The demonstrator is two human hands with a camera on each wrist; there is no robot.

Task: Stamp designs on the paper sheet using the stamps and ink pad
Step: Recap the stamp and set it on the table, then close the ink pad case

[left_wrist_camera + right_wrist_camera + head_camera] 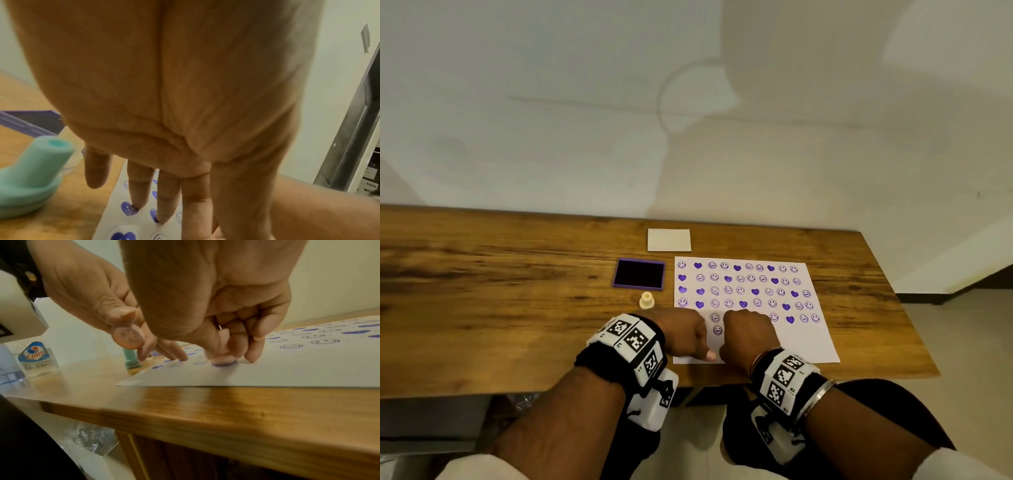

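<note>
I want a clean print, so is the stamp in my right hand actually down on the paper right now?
Touching. The right wrist view shows the pink stamp with its inked face flat on the paper sheet.

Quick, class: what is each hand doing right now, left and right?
Left hand: pinches a pink stamp, fingertips on the paper sheet.
Right hand: grips another pink stamp, pressing it onto the sheet.

Both hands low, side by side over the paper sheet [791, 339].
Right hand [748, 330] pinches a stamp [223, 359] down; left hand [681, 334] fingertips [180, 356] press the sheet, thumb holding a pink stamp [127, 338].
</note>
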